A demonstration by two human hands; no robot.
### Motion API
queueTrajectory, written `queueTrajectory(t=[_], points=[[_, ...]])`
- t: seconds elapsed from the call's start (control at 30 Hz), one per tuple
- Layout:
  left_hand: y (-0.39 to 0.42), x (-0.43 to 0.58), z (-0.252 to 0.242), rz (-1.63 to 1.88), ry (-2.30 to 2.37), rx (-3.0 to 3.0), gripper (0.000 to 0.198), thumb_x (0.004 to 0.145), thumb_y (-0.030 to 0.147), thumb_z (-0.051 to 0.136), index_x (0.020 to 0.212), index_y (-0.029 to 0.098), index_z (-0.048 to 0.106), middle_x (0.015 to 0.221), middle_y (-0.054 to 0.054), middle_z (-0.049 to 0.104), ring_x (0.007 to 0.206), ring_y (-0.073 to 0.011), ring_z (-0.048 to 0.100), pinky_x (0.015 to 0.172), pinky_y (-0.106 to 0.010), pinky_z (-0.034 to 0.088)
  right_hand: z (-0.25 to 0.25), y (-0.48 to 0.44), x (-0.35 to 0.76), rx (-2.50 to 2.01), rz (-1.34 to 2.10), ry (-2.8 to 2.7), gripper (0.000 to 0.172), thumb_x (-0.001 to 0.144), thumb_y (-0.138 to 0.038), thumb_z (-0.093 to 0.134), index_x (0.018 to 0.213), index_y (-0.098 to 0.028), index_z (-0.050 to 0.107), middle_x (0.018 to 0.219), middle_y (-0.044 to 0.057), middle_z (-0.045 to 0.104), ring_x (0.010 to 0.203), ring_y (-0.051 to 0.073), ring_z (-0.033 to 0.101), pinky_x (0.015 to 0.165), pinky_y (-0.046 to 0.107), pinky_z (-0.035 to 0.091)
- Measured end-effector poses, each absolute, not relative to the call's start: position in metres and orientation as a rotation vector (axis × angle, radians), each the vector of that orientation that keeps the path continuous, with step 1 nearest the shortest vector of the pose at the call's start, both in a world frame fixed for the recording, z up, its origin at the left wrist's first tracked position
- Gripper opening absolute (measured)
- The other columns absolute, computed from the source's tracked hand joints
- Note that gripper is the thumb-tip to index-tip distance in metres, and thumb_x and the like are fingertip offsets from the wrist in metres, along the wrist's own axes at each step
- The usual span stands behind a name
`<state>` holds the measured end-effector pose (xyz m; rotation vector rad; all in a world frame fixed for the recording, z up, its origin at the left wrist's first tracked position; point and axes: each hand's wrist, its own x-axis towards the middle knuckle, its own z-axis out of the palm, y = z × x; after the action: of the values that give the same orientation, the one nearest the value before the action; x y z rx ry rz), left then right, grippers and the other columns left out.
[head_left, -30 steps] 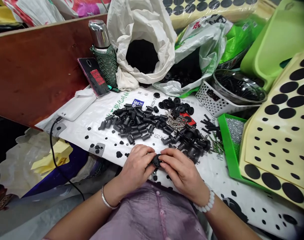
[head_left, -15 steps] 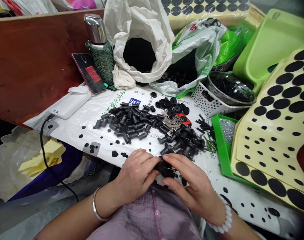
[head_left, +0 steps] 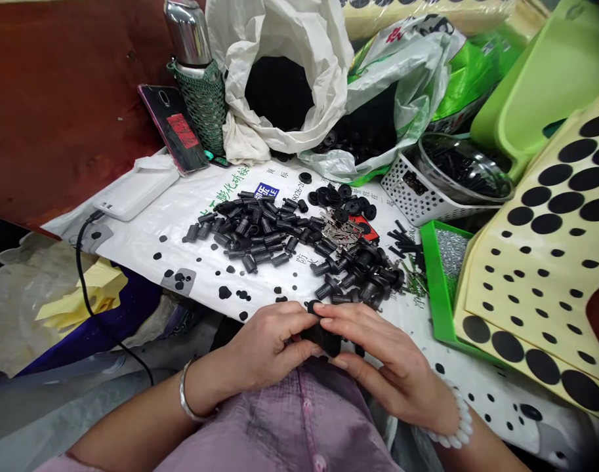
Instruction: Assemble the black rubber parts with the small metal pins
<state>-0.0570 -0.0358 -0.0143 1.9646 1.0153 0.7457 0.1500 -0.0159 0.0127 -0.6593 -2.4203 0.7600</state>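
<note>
- Currently held at the near edge of the white-covered desk [head_left: 132, 239], in front of the purple shirt [head_left: 274, 419]: one black part [head_left: 323, 337], set between left hand [head_left: 262, 344] and right hand [head_left: 397, 357].
- Judge as light and fairly stiff, probably moulded plastic or hard rubber; not likely fragile.
- Allow for a smooth, possibly slippery surface; expect rolling if pinched at one point only.
- Best taken by the sides, thumb opposite forefinger; support from both ends for steadiness.
- On the left hand: fingers bent close together, thumb and forefinger clamped on the left end of the black part.
- On the right hand: fingers laid over the top, thumb below against the lower edge; spread about as far as the black part requires, grasping from the right.
- Grip force and full outline: not possible to tell, being partly covered by the fingers.
- Piled beyond the hands on the desk: black sleeves [head_left: 245, 226], metal clips [head_left: 343, 236] and, nearest to the right hand, flanged black pieces [head_left: 372, 265].
</note>
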Motion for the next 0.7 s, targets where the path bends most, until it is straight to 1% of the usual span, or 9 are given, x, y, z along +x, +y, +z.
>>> queueTrajectory(t=[0.17, 0.27, 0.33, 0.5, 0.57, 0.63, 0.7], points=[[-0.035, -0.056, -0.016, 0.758, 1.001, 1.945, 0.015, 0.086, 0.022, 0.051, 0.092, 0.014, 0.062, 0.085, -0.006, 0.06, 0.078, -0.016, 0.056, 0.07, -0.026, 0.045, 0.019, -0.012, 0.148, -0.671, 0.793, -2.425, 0.045, 0.083, -0.011, 0.054, 0.127, -0.019, 0.044, 0.124, 0.013, 0.057, 0.114, 0.021, 0.053, 0.092, 0.039, 0.047], [-0.034, -0.055, -0.016, 0.763, 1.018, 1.944, 0.015, 0.087, 0.023, 0.05, 0.086, 0.014, 0.062, 0.08, -0.005, 0.059, 0.075, -0.0155, 0.055, 0.068, -0.026, 0.044, 0.02, -0.01, 0.15, -0.696, 0.849, -2.382, 0.041, 0.083, -0.012, 0.055, 0.123, -0.02, 0.049, 0.123, 0.013, 0.058, 0.113, 0.021, 0.055, 0.092, 0.039, 0.048], [-0.034, -0.055, -0.015, 0.785, 1.028, 1.945, 0.016, 0.087, 0.024, 0.05, 0.085, 0.013, 0.062, 0.078, -0.005, 0.058, 0.073, -0.0151, 0.054, 0.066, -0.026, 0.044, 0.018, -0.009, 0.152, -0.729, 0.948, -2.318, 0.037, 0.082, -0.012, 0.057, 0.118, -0.021, 0.053, 0.123, 0.012, 0.059, 0.112, 0.022, 0.056, 0.092, 0.039, 0.049], [-0.037, -0.057, -0.007, 0.879, 1.014, 1.891, 0.026, 0.084, 0.028, 0.054, 0.101, 0.01, 0.062, 0.075, -0.005, 0.057, 0.065, -0.0132, 0.053, 0.059, -0.023, 0.043, 0.007, -0.009, 0.158, -0.801, 1.374, -1.961, 0.03, 0.083, -0.014, 0.058, 0.111, -0.024, 0.058, 0.123, 0.009, 0.059, 0.113, 0.022, 0.056, 0.093, 0.038, 0.049], [-0.038, -0.057, -0.003, 0.9, 1.01, 1.873, 0.025, 0.083, 0.027, 0.055, 0.099, 0.01, 0.063, 0.073, -0.004, 0.056, 0.062, -0.0123, 0.052, 0.057, -0.022, 0.043, 0.003, -0.01, 0.158, -0.801, 1.46, -1.878, 0.029, 0.083, -0.015, 0.058, 0.111, -0.024, 0.058, 0.124, 0.009, 0.059, 0.114, 0.022, 0.055, 0.093, 0.038, 0.048], [-0.039, -0.058, 0.0, 0.92, 1.022, 1.862, 0.023, 0.082, 0.026, 0.055, 0.097, 0.011, 0.064, 0.07, -0.003, 0.055, 0.06, -0.0117, 0.051, 0.056, -0.022, 0.042, 0.002, -0.011, 0.157, -0.795, 1.455, -1.871, 0.03, 0.083, -0.015, 0.058, 0.111, -0.024, 0.058, 0.125, 0.009, 0.058, 0.115, 0.023, 0.054, 0.093, 0.039, 0.048], [-0.039, -0.058, 0.001, 0.924, 1.033, 1.838, 0.021, 0.082, 0.025, 0.056, 0.095, 0.011, 0.065, 0.069, -0.002, 0.055, 0.059, -0.0112, 0.05, 0.056, -0.022, 0.041, 0.002, -0.014, 0.156, -0.798, 1.379, -1.919, 0.031, 0.083, -0.013, 0.058, 0.112, -0.024, 0.058, 0.125, 0.009, 0.058, 0.115, 0.022, 0.054, 0.094, 0.039, 0.048]])
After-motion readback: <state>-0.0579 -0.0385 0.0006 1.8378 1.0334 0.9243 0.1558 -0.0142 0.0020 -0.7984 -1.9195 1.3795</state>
